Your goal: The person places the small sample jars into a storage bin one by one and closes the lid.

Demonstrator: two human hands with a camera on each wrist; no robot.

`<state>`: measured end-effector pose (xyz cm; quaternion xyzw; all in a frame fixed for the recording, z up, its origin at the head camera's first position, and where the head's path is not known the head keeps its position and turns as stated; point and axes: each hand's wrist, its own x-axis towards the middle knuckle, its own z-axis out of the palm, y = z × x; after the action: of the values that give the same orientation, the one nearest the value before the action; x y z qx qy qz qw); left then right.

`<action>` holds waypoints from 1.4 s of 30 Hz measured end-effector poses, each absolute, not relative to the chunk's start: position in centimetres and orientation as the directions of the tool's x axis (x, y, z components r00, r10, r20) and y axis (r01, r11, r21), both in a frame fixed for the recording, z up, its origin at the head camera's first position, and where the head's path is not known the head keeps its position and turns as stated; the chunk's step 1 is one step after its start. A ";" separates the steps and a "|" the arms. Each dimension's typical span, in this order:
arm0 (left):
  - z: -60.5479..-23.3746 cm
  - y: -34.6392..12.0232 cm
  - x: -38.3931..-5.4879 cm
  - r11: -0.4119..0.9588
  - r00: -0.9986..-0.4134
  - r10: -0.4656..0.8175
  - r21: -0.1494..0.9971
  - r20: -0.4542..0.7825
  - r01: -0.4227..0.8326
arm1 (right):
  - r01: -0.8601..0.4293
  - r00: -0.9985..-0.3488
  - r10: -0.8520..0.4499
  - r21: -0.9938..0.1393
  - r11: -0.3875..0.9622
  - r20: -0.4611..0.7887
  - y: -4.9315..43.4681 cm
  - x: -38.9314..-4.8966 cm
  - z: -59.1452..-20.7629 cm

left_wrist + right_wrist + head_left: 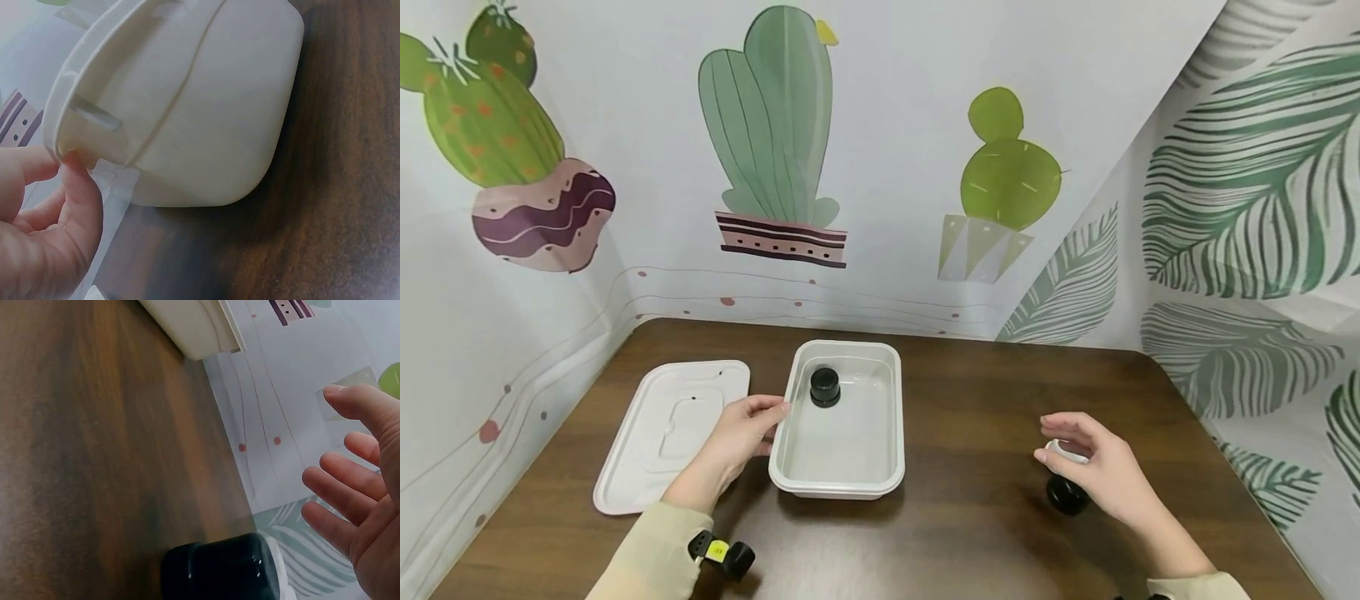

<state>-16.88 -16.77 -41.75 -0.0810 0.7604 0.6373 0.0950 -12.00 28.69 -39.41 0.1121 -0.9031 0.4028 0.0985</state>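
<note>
My left hand (742, 437) pinches the left rim of a white rectangular container (837, 483), which stands on the table. Inside the container, toward its back left, sits a small black cylindrical object (825, 387). The left wrist view shows the fingers of my left hand (56, 219) at the rim of the container (212, 106). On the right, my right hand (1093, 467) is over a black, white-topped cylindrical object (1067, 496). In the right wrist view that object (222, 569) stands apart from my right hand (369, 481), whose fingers are spread and hold nothing.
A white lid (647, 450) lies flat on the brown table (970, 417), left of the container. Behind the table rises a wall (895, 150) printed with cacti and leaves. A black strap device (722, 554) is worn on my left wrist.
</note>
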 end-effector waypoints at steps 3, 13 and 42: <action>-41.8 -16.8 -16.8 0.173 -0.967 -0.001 0.953 -0.254 -0.250 | -0.280 -0.956 -0.119 -0.713 0.642 0.269 29.0 -11.6 -39.8; -41.6 -17.0 -16.5 0.174 -0.969 0.002 0.954 -0.248 -0.244 | -0.299 -0.952 -0.132 -0.750 0.590 0.275 29.2 -10.9 -40.8; -41.4 -16.9 -17.0 0.168 -0.967 0.018 0.954 -0.254 -0.247 | -0.412 -0.910 -0.113 -0.899 0.147 0.399 29.5 -11.0 -43.1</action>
<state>-17.04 -16.86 -41.43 -0.0757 0.7570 0.6407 0.1036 -10.96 29.47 -43.08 0.1756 -0.7479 0.6290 0.1189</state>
